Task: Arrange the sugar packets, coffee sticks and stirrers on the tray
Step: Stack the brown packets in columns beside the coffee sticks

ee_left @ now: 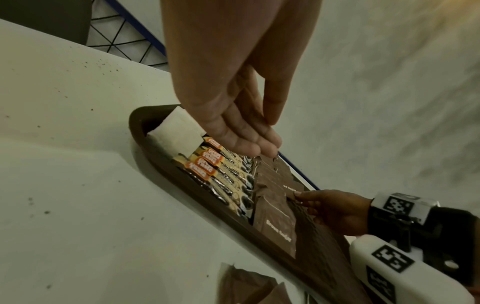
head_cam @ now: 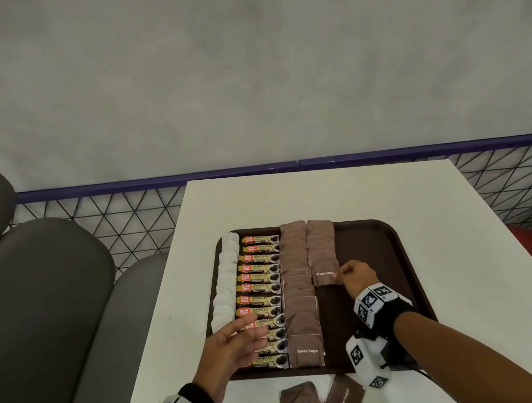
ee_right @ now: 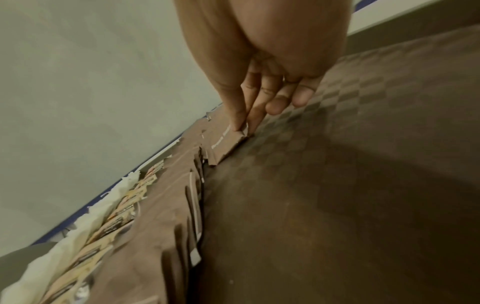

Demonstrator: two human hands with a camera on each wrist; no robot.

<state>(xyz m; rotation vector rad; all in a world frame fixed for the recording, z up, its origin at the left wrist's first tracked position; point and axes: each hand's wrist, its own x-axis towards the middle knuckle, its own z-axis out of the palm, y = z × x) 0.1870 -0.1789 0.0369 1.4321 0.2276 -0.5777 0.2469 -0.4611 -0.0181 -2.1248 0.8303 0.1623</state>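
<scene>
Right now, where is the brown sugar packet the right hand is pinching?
In the head view, the packet lies on the tray, at the near end of the second brown sugar row, right of centre; the right hand pinches its right edge.

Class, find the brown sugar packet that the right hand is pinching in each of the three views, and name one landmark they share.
Head: brown sugar packet at centre right, nearest in the short second row.
Left wrist: packet at right of centre, at the right hand.
Right wrist: packet at centre, under the fingertips.
Shared landmark: the coffee sticks.
</scene>
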